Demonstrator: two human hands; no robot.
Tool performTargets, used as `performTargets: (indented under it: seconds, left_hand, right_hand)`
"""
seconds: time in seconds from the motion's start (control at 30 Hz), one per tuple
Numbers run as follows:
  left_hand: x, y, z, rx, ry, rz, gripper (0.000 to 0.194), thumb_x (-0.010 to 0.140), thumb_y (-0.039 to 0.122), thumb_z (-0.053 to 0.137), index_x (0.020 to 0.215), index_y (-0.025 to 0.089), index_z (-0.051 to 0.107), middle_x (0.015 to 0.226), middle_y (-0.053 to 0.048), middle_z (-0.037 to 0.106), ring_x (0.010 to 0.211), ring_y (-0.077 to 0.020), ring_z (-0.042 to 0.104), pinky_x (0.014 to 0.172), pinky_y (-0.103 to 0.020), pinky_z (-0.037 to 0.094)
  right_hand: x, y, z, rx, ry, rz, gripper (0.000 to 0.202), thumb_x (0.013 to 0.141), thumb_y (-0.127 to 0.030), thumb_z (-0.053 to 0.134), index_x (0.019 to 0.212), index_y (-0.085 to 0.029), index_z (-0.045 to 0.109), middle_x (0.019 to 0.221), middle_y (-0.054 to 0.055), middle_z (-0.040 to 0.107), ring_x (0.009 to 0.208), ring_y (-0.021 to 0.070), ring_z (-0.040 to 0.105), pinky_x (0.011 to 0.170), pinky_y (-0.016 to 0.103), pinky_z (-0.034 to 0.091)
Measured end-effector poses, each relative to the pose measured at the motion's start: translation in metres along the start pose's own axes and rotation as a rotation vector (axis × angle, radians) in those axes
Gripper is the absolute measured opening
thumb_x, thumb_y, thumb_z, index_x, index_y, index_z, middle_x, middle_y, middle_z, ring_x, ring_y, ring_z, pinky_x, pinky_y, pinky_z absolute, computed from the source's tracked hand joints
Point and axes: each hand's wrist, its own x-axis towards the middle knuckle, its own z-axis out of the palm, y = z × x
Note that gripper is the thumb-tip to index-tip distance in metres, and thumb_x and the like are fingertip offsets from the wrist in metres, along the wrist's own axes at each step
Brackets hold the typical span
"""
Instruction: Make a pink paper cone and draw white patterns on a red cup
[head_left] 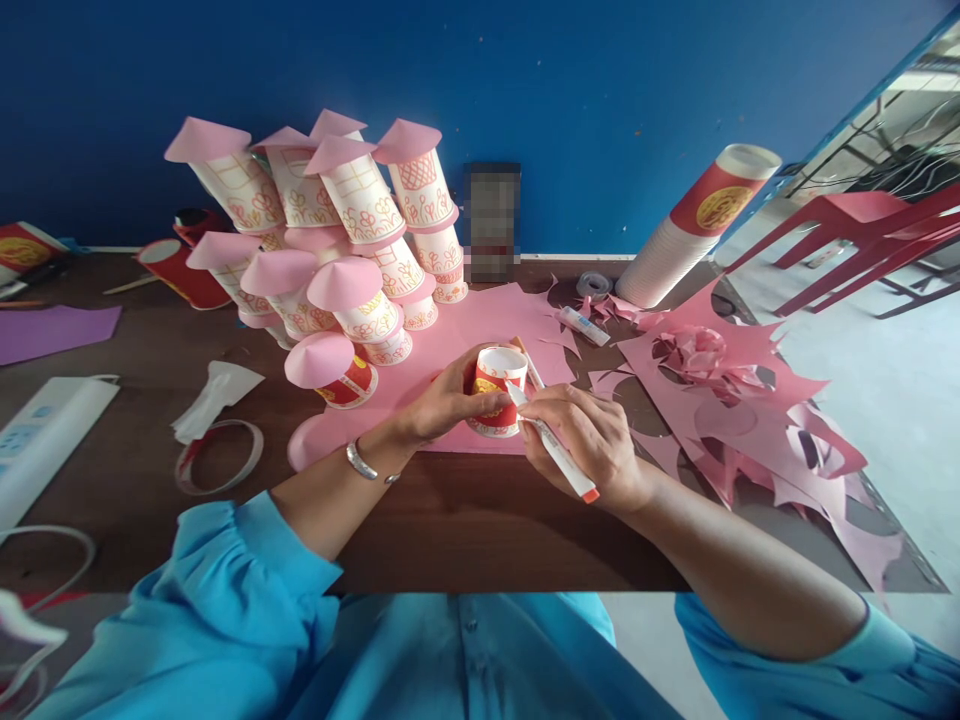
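Scraps of cut pink paper [765, 420] spread right of the grip, near one tall stack of nested paper cups [697, 225]. Nine pink paper cones [345, 284] (the nearest caps a red paper cup [355, 386]) rise beyond and left of it. One red-and-white paper cup [491, 384] sits clasped in the left hand [452, 395]; the right hand [592, 435] pinches one white, orange-ended marker [564, 460], tip at its side. Beneath both hands lies a dark brown tabletop [450, 520]; a blue wall [570, 100] rises beyond.

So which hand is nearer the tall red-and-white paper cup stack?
Right: the right hand is in front and left of the stack; the left hand is farther left.
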Motion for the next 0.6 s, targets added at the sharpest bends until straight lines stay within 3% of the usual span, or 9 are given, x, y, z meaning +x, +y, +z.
performTargets:
  seconds: [0.6]
  left_hand:
    - [0.0001,0.0027,0.0010,0.007,-0.004,-0.015,0.068,0.082,0.046,0.101,0.137,0.020,0.072,0.130,-0.013,0.078,0.121,-0.0301,0.072,0.108,-0.043,0.056]
  right_hand:
    - [-0.0048,0.0021,0.0005,0.041,0.001,0.032,0.025,0.099,-0.009,0.067,0.119,-0.024,0.064,0.092,0.003,0.083,0.074,0.0190,0.081,0.066,0.027,0.065]
